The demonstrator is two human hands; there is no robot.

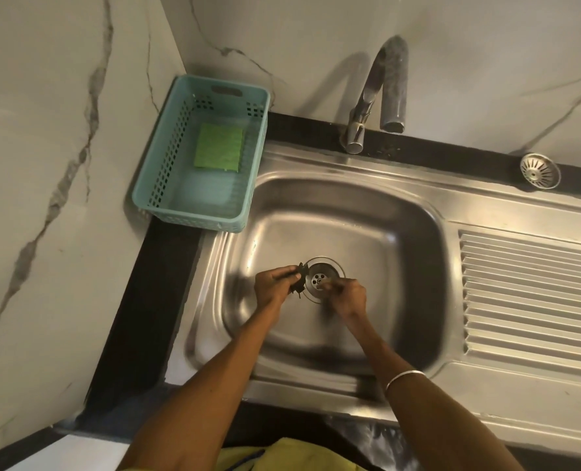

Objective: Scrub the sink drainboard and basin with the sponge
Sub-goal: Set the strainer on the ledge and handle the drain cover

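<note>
The steel sink basin (367, 232) fills the middle, with its ribbed drainboard (534, 294) to the right. The green sponge (219, 147) lies flat in a teal basket (153, 185) at the basin's back-left corner, untouched. Both hands are down in the basin at the drain (323, 278). My left hand (275, 287) is closed on a clump of dark debris (301, 278) just left of the drain. My right hand (347, 295) reaches its fingertips onto the drain's perforated plate; it is blurred, so what it pinches is unclear.
A chrome tap (374, 96) arches over the basin's back edge. A loose metal strainer (539, 171) rests on the back rim at the right. Marble-look walls enclose the left and rear, with a black counter strip (139, 317) along the sink's left.
</note>
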